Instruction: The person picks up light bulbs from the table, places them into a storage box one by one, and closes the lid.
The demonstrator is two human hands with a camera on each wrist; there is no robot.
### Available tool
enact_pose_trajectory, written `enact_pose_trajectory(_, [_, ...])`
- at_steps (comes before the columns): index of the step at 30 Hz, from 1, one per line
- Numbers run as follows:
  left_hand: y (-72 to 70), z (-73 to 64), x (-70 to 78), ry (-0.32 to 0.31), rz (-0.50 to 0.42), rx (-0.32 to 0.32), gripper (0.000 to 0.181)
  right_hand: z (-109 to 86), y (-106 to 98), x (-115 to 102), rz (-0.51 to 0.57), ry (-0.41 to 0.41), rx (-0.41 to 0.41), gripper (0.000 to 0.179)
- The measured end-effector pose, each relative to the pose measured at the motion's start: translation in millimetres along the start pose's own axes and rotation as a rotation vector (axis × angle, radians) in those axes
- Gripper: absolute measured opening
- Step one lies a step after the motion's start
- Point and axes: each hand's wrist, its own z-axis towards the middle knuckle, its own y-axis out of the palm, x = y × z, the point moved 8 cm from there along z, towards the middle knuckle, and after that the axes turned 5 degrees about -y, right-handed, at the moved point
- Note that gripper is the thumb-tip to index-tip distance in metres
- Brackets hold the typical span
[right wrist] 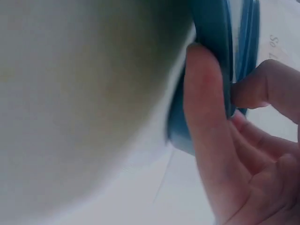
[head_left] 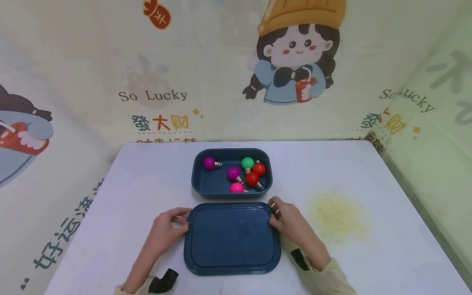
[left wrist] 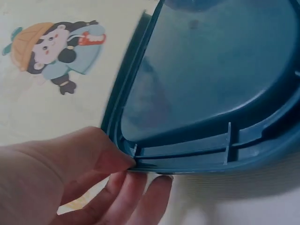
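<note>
A dark blue plastic lid (head_left: 232,241) with a raised rim is held in front of the box in the head view. My left hand (head_left: 167,230) pinches its far left corner; in the left wrist view the thumb and fingers grip the ribbed lid edge (left wrist: 187,157). At the far right corner my right hand (head_left: 293,223) pinches the rim between thumb and fingers, as the right wrist view also shows. Just beyond the lid stands an uncovered dark blue box (head_left: 197,182). Inside lie two purple bulbs (head_left: 209,163), a pink bulb (head_left: 237,188), a green bulb (head_left: 248,163) and two red bulbs (head_left: 252,179).
The white table (head_left: 147,172) carries a yellowish stain (head_left: 339,215) to the right of the lid. A printed cloth (head_left: 221,73) hangs behind the table and along its sides.
</note>
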Motion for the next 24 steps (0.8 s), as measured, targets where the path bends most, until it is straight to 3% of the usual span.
enact_pose_trajectory(10, [-19.1, -7.1, 20.7, 0.13, -0.041, 0.044, 0.038, -2.9, -20.9, -15.4, -0.066, -0.081, 0.053, 0.032])
enact_pose_trajectory(18, [-31.4, -13.7, 31.4, 0.169, -0.079, 0.091, 0.036, -8.7, -36.6, -29.7, -0.131, -0.219, 0.175, 0.033])
enact_pose_trajectory(24, [-41.2, -17.5, 39.1, 0.213, -0.149, 0.055, 0.03, -12.6, -47.1, -33.1, -0.04, -0.245, 0.185, 0.035])
